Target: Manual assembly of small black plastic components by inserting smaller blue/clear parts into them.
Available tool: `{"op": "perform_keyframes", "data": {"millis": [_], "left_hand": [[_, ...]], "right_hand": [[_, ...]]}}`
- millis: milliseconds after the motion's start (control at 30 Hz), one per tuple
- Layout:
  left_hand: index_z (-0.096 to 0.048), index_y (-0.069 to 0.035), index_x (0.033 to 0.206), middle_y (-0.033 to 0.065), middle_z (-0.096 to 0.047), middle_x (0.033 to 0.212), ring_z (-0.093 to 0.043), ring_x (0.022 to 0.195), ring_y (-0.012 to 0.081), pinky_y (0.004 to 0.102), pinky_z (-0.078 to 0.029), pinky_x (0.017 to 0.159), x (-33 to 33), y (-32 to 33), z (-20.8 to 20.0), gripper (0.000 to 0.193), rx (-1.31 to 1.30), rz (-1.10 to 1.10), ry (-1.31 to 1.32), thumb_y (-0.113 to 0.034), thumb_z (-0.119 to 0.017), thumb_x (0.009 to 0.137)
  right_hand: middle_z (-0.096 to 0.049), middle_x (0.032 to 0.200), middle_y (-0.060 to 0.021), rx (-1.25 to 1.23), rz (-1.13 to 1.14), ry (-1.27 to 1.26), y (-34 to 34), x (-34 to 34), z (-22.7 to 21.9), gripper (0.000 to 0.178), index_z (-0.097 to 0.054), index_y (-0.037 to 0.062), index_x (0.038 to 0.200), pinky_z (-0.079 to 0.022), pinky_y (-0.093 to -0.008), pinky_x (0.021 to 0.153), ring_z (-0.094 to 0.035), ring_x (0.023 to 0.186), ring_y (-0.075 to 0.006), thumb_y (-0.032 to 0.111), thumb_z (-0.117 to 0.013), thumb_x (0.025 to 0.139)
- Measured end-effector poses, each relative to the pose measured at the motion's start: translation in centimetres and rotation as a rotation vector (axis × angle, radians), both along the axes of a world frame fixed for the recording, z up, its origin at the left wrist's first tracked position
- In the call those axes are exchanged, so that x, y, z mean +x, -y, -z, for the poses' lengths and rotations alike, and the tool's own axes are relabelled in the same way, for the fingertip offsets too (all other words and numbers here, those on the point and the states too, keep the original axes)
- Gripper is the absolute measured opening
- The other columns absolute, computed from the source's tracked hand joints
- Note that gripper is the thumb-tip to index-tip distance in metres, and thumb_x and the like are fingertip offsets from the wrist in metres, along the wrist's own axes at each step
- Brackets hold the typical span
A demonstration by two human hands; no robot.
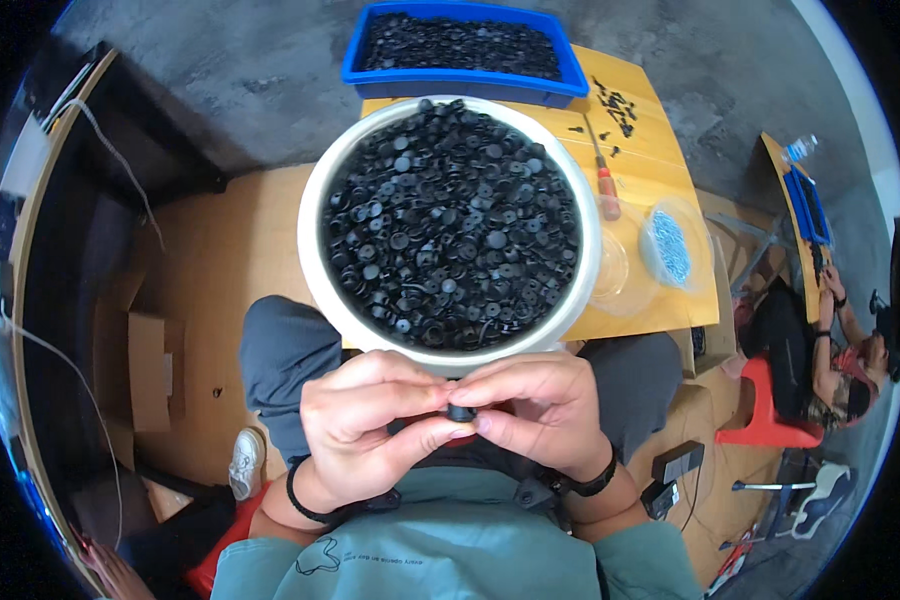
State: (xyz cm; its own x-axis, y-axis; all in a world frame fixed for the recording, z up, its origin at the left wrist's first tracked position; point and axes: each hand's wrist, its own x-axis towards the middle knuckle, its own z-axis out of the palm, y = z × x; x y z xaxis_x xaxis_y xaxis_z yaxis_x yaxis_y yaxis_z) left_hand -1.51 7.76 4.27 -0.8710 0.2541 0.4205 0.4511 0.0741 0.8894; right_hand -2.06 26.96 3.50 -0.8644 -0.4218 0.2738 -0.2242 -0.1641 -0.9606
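Between the fingertips of both hands is a small round black plastic part (460, 412), held just in front of the bowl's near rim. My left hand (370, 425) pinches it from the left with thumb and fingers. From the other side, my right hand (540, 410) grips it the same way, so the fingertips of the two hands almost meet. Beyond them stands a large white bowl (308, 225), heaped with black round plastic parts (450, 220), several of them disc-shaped with a centre hole. The underside of the held part is partly hidden by my thumbs.
On the yellow table (660, 150) are a blue tray (570, 85) of black parts, a red-handled screwdriver (607, 190), loose black pieces (620, 110) and a clear tub of small blue pieces (670, 245). A co-worker (855, 360) sits at right near a red stool (770, 415). A carton (150, 370) stands left.
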Motion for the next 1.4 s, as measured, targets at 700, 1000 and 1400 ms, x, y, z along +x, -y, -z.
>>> {"op": "perform_keyframes", "data": {"millis": [700, 1000, 1400], "left_hand": [[-0.064, -0.001, 0.100, 0.0172, -0.065, 0.096, -0.063, 0.083, 0.0325, 0.0394, -0.050, 0.074, 0.0, -1.2, 12.9, 0.030, -0.811, -0.123, -0.027, -0.004, -0.068, 0.071], [-0.064, 0.000, 0.099, 0.0190, -0.065, 0.092, -0.062, 0.086, 0.0378, 0.0413, -0.050, 0.076, 0.9, 0.1, 9.4, 0.030, -0.841, 0.075, 0.186, -0.007, -0.070, 0.071], [-0.068, 0.002, 0.087, 0.0121, -0.067, 0.078, -0.065, 0.070, 0.0204, 0.0285, -0.050, 0.062, -0.8, 2.9, 1.0, 0.013, -0.281, -0.027, 0.194, -0.004, -0.069, 0.075]], "right_hand": [[-0.065, 0.074, -0.0208, 1.272, 0.817, -0.288, -12.6, -11.6, 6.3, 0.012, -0.066, -0.0002, 0.074, -0.052, -0.0404, 0.063, -0.066, 0.069, -0.0320, 0.005, -0.056, 0.075], [-0.064, 0.071, -0.0206, 1.590, 0.680, -0.246, -11.9, -12.5, 7.6, 0.014, -0.065, -0.0004, 0.070, -0.052, -0.0415, 0.063, -0.065, 0.067, -0.0337, 0.006, -0.054, 0.075], [-0.060, 0.069, -0.0004, 0.276, 0.644, 0.116, -11.8, -8.0, 2.1, 0.009, -0.063, -0.0003, 0.079, -0.044, -0.0191, 0.058, -0.055, 0.063, -0.0055, -0.004, -0.067, 0.072]]}}
